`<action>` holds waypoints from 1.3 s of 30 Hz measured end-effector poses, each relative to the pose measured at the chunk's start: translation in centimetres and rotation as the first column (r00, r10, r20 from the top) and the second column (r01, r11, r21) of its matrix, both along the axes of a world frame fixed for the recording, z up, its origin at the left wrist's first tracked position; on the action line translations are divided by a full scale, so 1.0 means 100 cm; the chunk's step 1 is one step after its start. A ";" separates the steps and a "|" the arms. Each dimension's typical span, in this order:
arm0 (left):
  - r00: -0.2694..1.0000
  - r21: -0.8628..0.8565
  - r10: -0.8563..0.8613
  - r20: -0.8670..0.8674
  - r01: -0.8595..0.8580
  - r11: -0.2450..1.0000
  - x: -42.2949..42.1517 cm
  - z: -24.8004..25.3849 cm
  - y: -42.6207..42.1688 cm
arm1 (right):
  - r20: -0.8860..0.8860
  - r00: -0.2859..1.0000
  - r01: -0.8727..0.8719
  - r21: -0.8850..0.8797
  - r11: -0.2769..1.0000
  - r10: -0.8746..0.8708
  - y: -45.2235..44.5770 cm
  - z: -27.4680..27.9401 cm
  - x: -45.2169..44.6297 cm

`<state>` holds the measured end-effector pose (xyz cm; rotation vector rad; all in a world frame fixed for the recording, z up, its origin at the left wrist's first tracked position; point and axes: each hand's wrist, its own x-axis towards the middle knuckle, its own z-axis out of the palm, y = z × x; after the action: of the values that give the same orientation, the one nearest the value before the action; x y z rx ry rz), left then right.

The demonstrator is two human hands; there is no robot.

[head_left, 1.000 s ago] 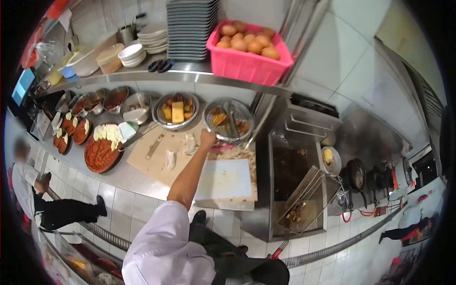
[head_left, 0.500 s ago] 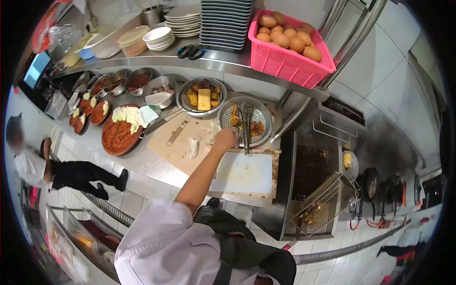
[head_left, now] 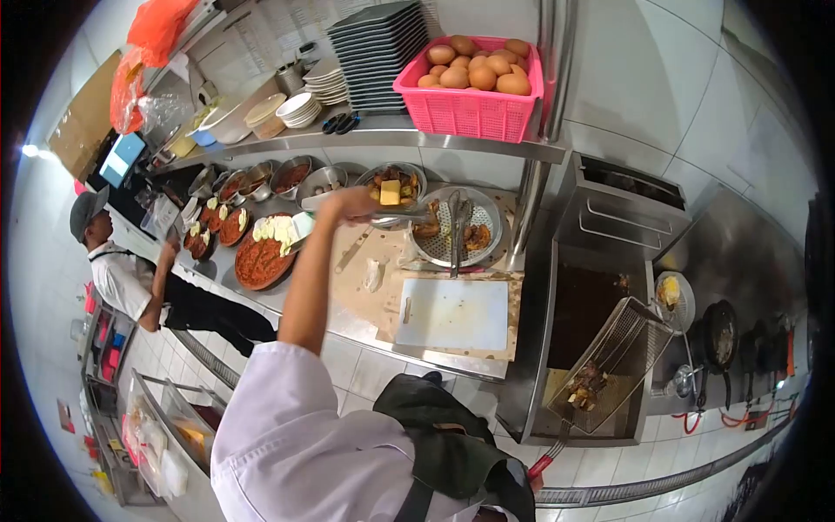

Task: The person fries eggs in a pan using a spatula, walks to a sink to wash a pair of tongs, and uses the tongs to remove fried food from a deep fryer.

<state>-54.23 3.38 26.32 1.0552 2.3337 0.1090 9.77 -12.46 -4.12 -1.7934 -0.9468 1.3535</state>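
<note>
My left hand (head_left: 350, 205) is stretched over the counter, just in front of the metal bowl of food with a yellow block (head_left: 390, 193). Its fingers are blurred. A shiny streak lies beside it, and I cannot tell whether the hand holds it. To its right, metal tongs (head_left: 456, 230) rest across a perforated colander (head_left: 489, 228) with browned fried pieces. Low in the view, my right hand (head_left: 536, 479) grips the red handle of a wire fryer basket (head_left: 622, 348). Fried pieces (head_left: 586, 387) lie in that basket, which is tilted over the fryer (head_left: 591, 261).
A white cutting board (head_left: 457, 313) lies at the counter's front edge. Pans of red sauce (head_left: 261, 265) stand to the left. The shelf above bears a pink basket of eggs (head_left: 470, 113) and stacked dark trays (head_left: 378, 61). A co-worker (head_left: 122, 270) stands at the left.
My left hand has moved from the colander's edge leftward and up, towards the bowl. The camera view has shifted, and the co-worker's raised arm shows more fully.
</note>
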 end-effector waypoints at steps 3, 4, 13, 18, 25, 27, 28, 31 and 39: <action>0.980 0.158 0.193 0.044 -0.197 0.967 -0.044 -0.004 -0.034 | -0.009 0.999 0.039 0.090 0.995 -0.038 0.014 0.041 -0.013; 0.974 0.272 0.227 0.012 -0.222 0.937 -0.059 -0.020 -0.041 | -0.026 0.999 0.035 0.098 0.995 -0.032 0.015 0.034 -0.012; 0.920 0.582 0.230 -0.319 -0.001 0.814 -0.142 -0.136 -0.018 | -0.196 0.899 0.372 -0.129 0.919 -0.391 -0.045 -0.159 -0.016; 0.987 0.560 -0.029 0.156 -0.064 0.826 0.019 -0.192 0.018 | -0.075 0.965 0.242 -0.122 0.963 -0.252 0.007 0.055 -0.113; 0.959 0.665 -0.139 -0.247 0.272 0.695 0.062 -0.290 0.099 | -0.168 0.907 0.419 0.249 0.873 -0.387 -0.009 -0.106 -0.083; 0.877 0.078 -0.470 0.102 0.464 0.882 0.030 -0.309 0.128 | -0.058 0.906 0.423 0.039 0.905 -0.420 -0.018 -0.140 -0.063; 0.985 0.625 -0.155 0.079 0.073 0.778 0.070 -0.227 0.076 | -0.161 0.955 0.269 0.116 0.956 -0.249 -0.020 -0.076 -0.085; 0.942 0.892 -0.255 -0.219 0.299 0.338 0.038 -0.279 0.063 | -0.337 0.933 0.170 0.103 0.980 -0.127 -0.009 -0.012 -0.067; 0.882 0.602 0.122 0.456 -0.406 0.688 0.037 -0.203 -0.059 | 0.016 0.938 -0.330 -0.259 0.908 0.346 -0.016 0.207 0.035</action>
<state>-50.58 -2.56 5.99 0.8673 2.0741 1.2777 13.31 -14.10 16.63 -1.9309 -1.2078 1.7077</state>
